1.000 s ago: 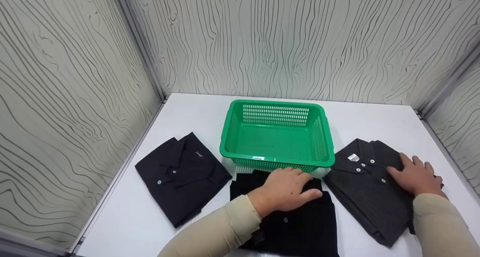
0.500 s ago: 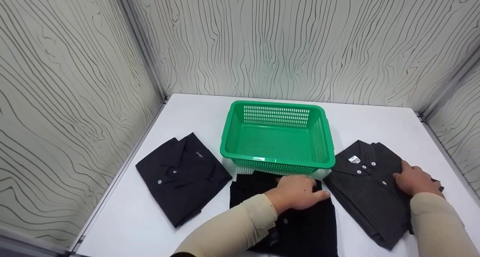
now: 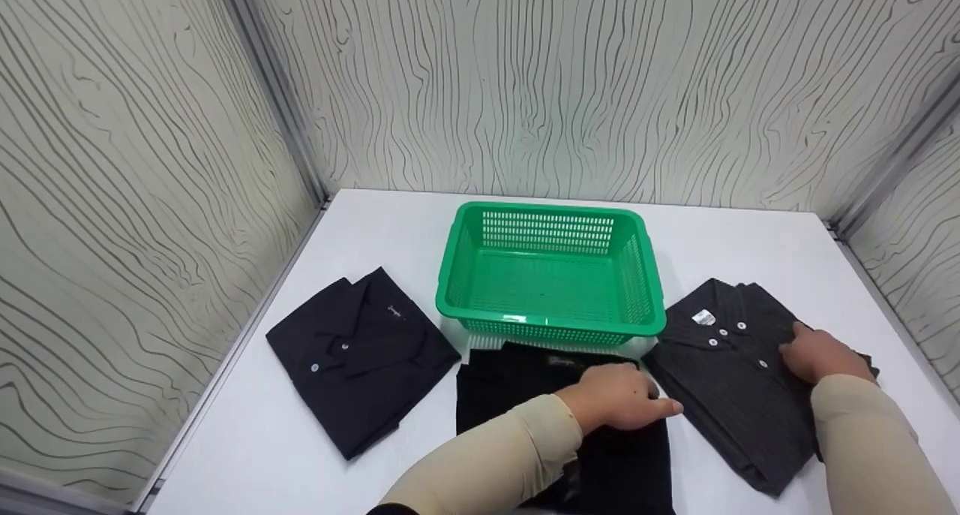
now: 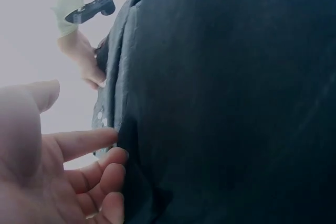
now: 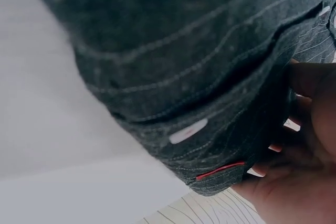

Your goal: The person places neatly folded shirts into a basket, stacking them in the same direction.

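Note:
In the head view, my left hand (image 3: 619,396) rests on a folded black shirt (image 3: 510,391) at the front middle. In the left wrist view, the fingertips (image 4: 116,155) bend softly against the black cloth, with the thumb held away from it. On the right, my right hand (image 3: 825,353) grips the outer side of a folded dark grey striped shirt (image 3: 739,402) with white buttons and a white neck label. Seen from the right wrist, thumb and fingers close on the striped cloth (image 5: 173,66) at its edge.
Behind the shirts stands a green plastic basket (image 3: 544,282) with slotted walls and nothing inside. Another folded dark shirt (image 3: 367,357) lies on the left of the white table (image 3: 225,455). Wood-grain patterned panels (image 3: 562,87) enclose the back and sides.
My left hand has slid rightward and a little nearer over the black shirt, uncovering its neck label. The right hand's fingers have drawn in from spread to curled at the grey shirt.

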### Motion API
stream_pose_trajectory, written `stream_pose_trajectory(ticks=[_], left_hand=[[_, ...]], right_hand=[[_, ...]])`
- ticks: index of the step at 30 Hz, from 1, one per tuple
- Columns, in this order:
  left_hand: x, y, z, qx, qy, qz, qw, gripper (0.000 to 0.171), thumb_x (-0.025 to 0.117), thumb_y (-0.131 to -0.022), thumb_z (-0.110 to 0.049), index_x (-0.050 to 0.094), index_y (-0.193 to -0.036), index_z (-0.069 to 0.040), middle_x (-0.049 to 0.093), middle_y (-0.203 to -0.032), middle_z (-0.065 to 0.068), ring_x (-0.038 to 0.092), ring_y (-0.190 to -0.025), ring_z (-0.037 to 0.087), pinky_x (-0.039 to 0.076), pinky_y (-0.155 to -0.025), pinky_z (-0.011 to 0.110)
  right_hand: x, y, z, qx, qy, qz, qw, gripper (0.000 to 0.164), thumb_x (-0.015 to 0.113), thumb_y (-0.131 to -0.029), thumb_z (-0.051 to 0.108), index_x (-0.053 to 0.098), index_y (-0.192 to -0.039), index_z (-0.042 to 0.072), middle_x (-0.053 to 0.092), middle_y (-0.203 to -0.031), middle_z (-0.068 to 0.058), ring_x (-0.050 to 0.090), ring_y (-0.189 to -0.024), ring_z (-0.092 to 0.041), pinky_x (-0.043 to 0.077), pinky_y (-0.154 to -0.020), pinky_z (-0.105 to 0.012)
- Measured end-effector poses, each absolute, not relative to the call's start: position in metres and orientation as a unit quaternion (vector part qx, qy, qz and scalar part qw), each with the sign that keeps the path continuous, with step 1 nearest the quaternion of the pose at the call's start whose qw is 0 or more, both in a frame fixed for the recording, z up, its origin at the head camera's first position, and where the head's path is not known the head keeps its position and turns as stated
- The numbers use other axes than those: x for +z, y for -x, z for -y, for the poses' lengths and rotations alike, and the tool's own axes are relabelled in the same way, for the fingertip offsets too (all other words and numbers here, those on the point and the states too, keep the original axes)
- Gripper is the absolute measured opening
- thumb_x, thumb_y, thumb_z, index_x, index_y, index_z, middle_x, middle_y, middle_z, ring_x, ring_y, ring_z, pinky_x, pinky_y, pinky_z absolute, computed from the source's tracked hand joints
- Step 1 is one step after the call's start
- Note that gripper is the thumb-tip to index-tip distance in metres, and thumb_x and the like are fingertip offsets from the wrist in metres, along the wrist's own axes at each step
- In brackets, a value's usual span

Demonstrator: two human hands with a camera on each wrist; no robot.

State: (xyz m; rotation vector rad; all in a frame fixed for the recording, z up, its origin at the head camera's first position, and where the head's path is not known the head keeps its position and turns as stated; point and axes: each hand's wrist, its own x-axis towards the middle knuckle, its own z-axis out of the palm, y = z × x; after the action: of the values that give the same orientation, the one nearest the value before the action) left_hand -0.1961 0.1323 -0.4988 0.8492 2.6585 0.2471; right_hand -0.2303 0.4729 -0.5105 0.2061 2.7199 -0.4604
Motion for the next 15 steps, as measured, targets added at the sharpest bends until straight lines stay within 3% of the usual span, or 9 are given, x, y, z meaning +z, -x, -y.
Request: stream_pose_trajectory(ticks=[5, 11, 15], left_hand=[[-0.504, 0.193, -0.142, 0.041, -0.299, -0.938, 0.171, 0.049, 0.044, -0.082, -0.071, 0.068, -0.110, -0.039, 0.059, -0.114, -0.017, 0.054, -0.101, 0.003, 0.047, -0.073, 0.035], [-0.511, 0.194, -0.150, 0.011, -0.301, -0.940, 0.160, 0.039, 0.052, -0.081, -0.068, 0.071, -0.089, -0.035, 0.060, -0.106, -0.016, 0.054, -0.093, 0.005, 0.046, -0.069, 0.037], [-0.516, 0.194, -0.155, -0.009, -0.296, -0.943, 0.151, 0.041, 0.052, -0.080, -0.068, 0.070, -0.095, -0.034, 0.059, -0.107, -0.012, 0.054, -0.093, 0.009, 0.046, -0.070, 0.038]], right_hand=[[-0.513, 0.230, -0.474, -0.169, -0.087, -0.964, 0.187, 0.071, 0.036, -0.093, 0.032, 0.014, -0.137, -0.019, 0.015, -0.131, -0.048, 0.022, -0.115, -0.066, 0.023, -0.089, -0.072], [-0.514, 0.234, -0.477, -0.170, -0.093, -0.962, 0.194, 0.074, 0.035, -0.091, 0.032, 0.013, -0.136, -0.021, 0.017, -0.130, -0.049, 0.024, -0.114, -0.066, 0.026, -0.088, -0.072], [-0.512, 0.237, -0.479, -0.171, -0.093, -0.962, 0.193, 0.076, 0.029, -0.092, 0.034, 0.005, -0.136, -0.022, 0.017, -0.129, -0.050, 0.024, -0.114, -0.066, 0.027, -0.089, -0.071]])
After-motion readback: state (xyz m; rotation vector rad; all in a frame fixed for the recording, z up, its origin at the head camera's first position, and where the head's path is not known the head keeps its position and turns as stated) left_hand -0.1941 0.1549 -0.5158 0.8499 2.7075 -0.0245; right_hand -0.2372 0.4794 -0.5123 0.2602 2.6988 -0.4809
